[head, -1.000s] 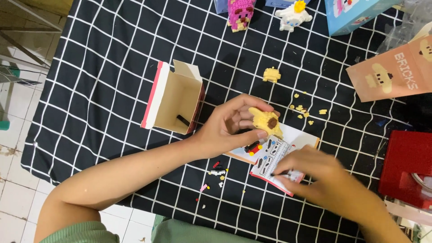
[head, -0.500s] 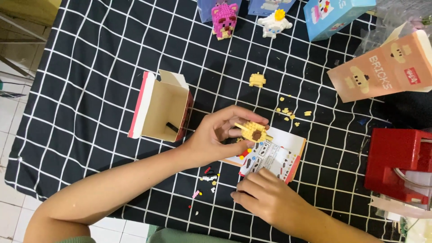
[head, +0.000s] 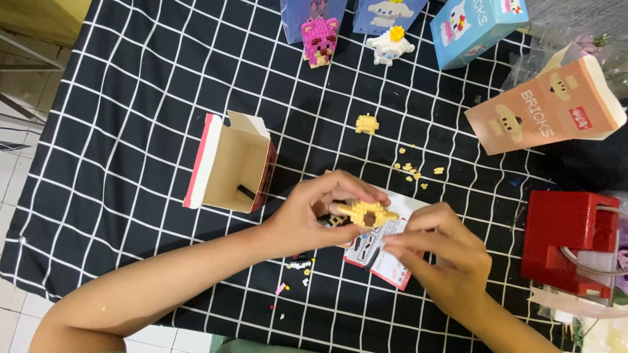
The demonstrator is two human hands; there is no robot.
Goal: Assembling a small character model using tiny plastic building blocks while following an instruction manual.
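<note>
- Brick model (head: 366, 213): small, yellow, brown patch at centre; held above the tabletop (head: 118, 98), long axis running left to right across the view, flat face toward the camera.
- Left hand (head: 314, 216): fingers (head: 340, 182) curled shut around the model's left end and upper edge.
- Right hand (head: 445, 261): fingers (head: 418, 214) pinched together against the model's right end; whether they hold a separate brick cannot be told.
- Instruction sheet (head: 383, 258): lies just beneath both hands.
- Loose yellow bricks (head: 413, 171): scattered near, beyond the model.
- Open carton (head: 232, 171): on its side, left of the hands.
- Red box (head: 566, 238): right of the hands.
- Finished brick figures (head: 318, 39): far edge, well apart.
</note>
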